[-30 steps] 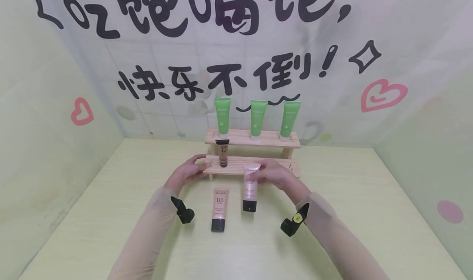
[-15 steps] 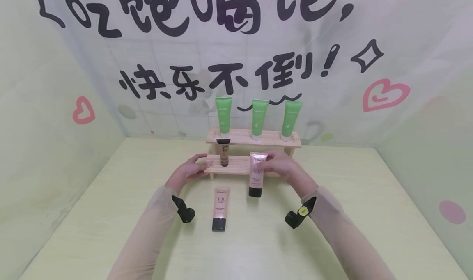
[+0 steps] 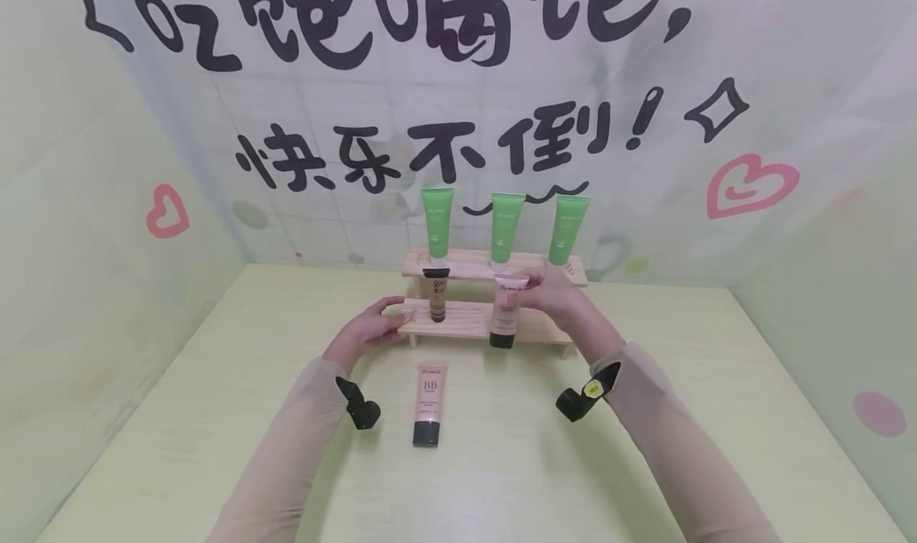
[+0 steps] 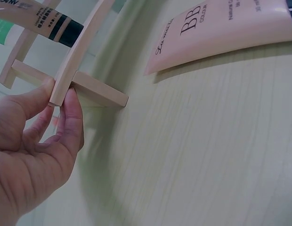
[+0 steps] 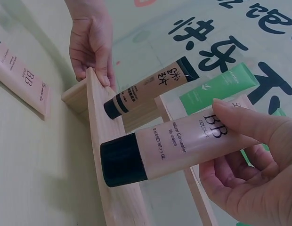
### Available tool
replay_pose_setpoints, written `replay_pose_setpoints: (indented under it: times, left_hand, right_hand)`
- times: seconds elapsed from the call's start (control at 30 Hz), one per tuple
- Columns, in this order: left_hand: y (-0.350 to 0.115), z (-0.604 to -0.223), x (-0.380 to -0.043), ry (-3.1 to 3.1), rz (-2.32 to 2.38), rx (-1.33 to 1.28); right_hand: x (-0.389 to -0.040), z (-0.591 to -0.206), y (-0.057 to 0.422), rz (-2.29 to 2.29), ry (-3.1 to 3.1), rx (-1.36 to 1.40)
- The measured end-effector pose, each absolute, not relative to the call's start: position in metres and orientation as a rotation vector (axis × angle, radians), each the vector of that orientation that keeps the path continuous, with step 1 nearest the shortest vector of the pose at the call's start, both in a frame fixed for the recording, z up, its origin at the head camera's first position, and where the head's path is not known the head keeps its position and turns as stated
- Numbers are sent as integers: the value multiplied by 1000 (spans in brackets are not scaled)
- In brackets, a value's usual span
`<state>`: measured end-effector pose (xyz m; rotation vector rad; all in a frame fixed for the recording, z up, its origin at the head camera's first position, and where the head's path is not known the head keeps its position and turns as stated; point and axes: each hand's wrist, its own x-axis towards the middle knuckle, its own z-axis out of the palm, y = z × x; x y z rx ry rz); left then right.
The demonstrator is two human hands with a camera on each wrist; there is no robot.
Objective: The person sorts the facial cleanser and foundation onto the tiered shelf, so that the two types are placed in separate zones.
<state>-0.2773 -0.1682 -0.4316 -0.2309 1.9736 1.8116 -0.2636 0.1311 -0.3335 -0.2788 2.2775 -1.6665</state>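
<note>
My right hand (image 3: pixel 555 298) holds a pink BB cream tube (image 5: pixel 179 139), black cap down, between thumb and fingers. In the head view that tube overlaps the front edge of the lower shelf of a two-step wooden stand (image 3: pixel 466 318). At the stand's left end my left hand (image 4: pixel 40 136) pinches the lower board between thumb and fingers. A brown foundation tube (image 3: pixel 438 294) with a black cap stands upright on that lower board, left of the held tube. Another pink BB cream tube (image 3: pixel 430 404) lies on the table in front of the stand.
Three green tubes (image 3: pixel 505 231) stand in a row on the stand's upper shelf. Behind the stand rises a white backdrop (image 3: pixel 344 97) with large black lettering. Pale wood-look table (image 3: pixel 251 352) surrounds the stand.
My right hand has lifted the pink BB cream tube away from above the table, back and slightly right to the lower shelf. The left hand keeps its grip on the stand.
</note>
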Motion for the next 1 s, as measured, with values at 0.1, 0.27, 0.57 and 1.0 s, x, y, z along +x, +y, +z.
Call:
replay_pose_setpoints:
  times: [0.1,0.27,0.57,1.0]
  left_hand:
    - [-169,-432,-278,1974,1809,-223]
    - [-169,-433,-278,1974,1812,-213]
    - [-169,-432,-277,2007,1792,-225]
    - [-168,-433,-277,1998,1796,-199]
  right_hand:
    - [-265,-330,130,-1653,2299,-234]
    - [-268,-327,128,-1631,2312,-136]
    - [-275,-327,125,-1640,2334,-83]
    - [-282,-335,123,-1638,2356,-31]
